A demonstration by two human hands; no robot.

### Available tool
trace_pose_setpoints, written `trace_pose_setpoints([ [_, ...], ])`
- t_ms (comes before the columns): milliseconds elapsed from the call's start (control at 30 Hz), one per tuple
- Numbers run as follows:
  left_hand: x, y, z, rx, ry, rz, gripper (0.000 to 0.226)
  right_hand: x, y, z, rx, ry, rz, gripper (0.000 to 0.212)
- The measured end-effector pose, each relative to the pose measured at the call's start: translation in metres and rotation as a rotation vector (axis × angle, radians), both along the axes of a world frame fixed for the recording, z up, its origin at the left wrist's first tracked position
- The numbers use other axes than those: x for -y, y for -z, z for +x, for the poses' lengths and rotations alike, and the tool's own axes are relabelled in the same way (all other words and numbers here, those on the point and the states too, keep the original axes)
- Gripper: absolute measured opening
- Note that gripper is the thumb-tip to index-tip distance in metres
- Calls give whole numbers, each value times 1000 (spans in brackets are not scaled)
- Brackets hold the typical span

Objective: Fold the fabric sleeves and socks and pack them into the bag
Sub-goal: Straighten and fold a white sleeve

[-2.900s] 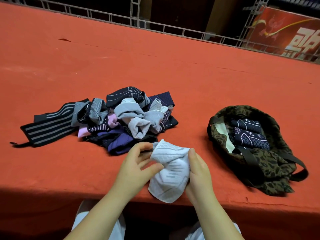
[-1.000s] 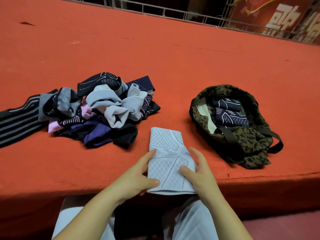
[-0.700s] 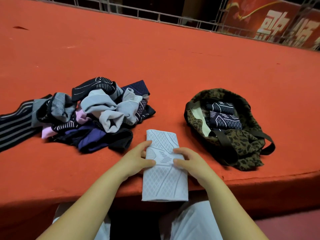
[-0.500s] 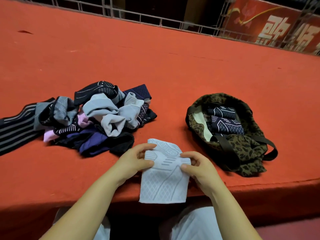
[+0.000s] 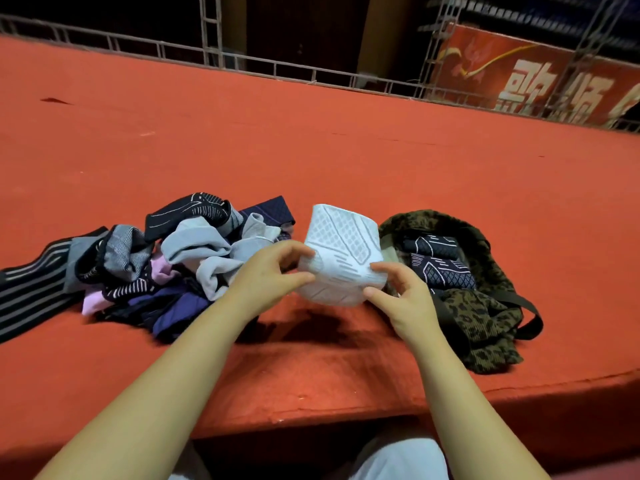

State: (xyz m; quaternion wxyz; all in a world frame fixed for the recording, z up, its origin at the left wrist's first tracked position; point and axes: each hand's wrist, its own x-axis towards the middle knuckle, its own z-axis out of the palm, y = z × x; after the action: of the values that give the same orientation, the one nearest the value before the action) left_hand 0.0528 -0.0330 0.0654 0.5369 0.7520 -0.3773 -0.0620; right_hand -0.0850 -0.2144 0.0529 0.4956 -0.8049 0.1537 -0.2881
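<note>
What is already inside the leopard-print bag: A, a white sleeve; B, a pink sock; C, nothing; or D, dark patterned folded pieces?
D: dark patterned folded pieces lie inside the open leopard-print bag, while the white sleeve is held above the table by both hands.

Red carpeted platform (image 5: 346,161) carries everything, w/ a metal railing (image 5: 277,69) along its far edge and a step-down at the near edge. On the left lies a jumbled pile of socks and sleeves (image 5: 180,258) in grey, navy, purple & pink, a black striped sleeve (image 5: 31,289) stretching out flat from its left side to the frame edge. On the right, well apart from the pile, sits an open leopard-print bag (image 5: 485,317) w/ dark patterned folded pieces (image 5: 438,268) inside, its strap (image 5: 530,317) lying on the carpet.
</note>
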Motion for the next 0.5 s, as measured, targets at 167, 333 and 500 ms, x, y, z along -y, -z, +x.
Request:
trace_pose_setpoints([
  [167, -26, 67, -28, -109, 74, 236, 51, -21, 46, -36, -232, -54, 78, 27],
  [333, -51, 102, -54, 21, 52, 444, 56, -44, 77, -71, -428, -107, 23, 48],
  [500, -55, 101, -54, 133, 51, 479, 41, -47, 79, -77, -461, -73, -257, 38],
])
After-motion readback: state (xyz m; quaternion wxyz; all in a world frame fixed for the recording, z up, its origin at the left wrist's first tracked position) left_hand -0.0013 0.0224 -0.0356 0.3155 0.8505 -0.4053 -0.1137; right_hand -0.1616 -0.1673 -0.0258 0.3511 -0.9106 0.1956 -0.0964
